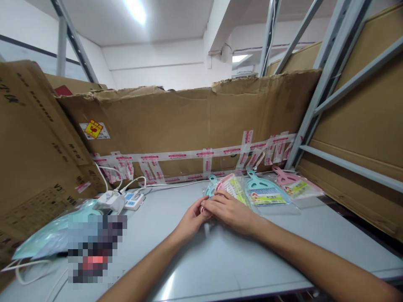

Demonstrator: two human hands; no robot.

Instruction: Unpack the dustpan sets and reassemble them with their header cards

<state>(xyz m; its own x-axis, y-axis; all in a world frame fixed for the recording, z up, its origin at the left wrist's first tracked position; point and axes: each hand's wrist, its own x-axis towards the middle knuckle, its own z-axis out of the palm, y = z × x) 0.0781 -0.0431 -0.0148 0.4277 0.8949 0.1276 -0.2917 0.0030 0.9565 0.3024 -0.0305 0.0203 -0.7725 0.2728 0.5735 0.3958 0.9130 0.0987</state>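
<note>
Left hand [191,217] and right hand [234,211] together at frame centre, fingers curled around a pink dustpan set [236,188], teal packaged set [267,193] just right of it, grey tabletop [264,260] beneath.

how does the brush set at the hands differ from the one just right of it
The first set is pink; the second set is teal. The right hand partly hides the first set, while no hand covers the second set. The first set's label slants steeply; the second set's lies nearly level. Both labels show yellow-green.
</note>
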